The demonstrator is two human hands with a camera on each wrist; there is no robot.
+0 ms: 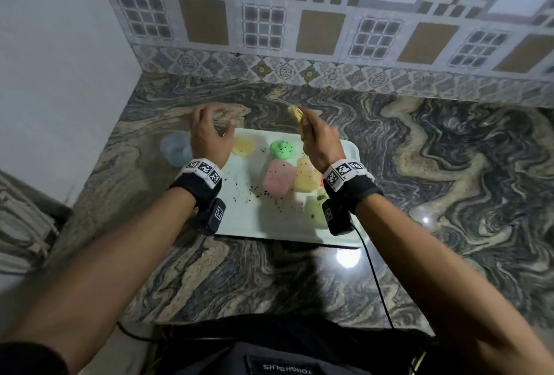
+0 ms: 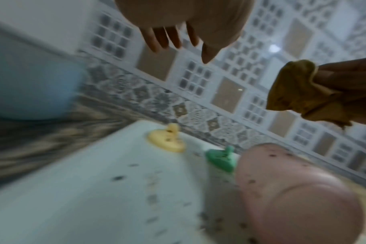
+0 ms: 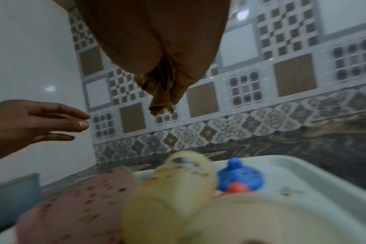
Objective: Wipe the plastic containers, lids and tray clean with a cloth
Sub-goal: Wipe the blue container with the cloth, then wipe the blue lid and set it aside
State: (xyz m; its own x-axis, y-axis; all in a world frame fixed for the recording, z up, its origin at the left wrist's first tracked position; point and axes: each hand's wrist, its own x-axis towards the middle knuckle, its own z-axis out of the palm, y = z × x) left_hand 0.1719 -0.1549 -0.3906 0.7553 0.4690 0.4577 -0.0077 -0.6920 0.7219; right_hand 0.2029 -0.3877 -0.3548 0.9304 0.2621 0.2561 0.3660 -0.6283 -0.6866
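Note:
A white tray (image 1: pixel 239 218) speckled with dark crumbs lies on the counter. On it lie a pink container (image 1: pixel 278 178), a yellow container (image 1: pixel 307 176), a green container (image 1: pixel 314 209), a yellow lid (image 1: pixel 244 146) and a green lid (image 1: pixel 282 149). The right wrist view also shows a blue lid (image 3: pixel 240 179) and a red lid (image 3: pixel 237 189). A pale blue container (image 1: pixel 175 148) stands on the counter left of the tray. My right hand (image 1: pixel 311 135) grips a bunched mustard cloth (image 1: pixel 295 114) above the tray's far edge. My left hand (image 1: pixel 209 132) hovers over the tray's far left corner with relaxed, empty fingers (image 2: pixel 163 38).
The marble counter (image 1: pixel 419 179) ends at a patterned tiled wall (image 1: pixel 299 15) behind and a plain white wall (image 1: pixel 60 75) on the left. A cable (image 1: pixel 374 278) runs from my right wrist camera over the counter's front edge.

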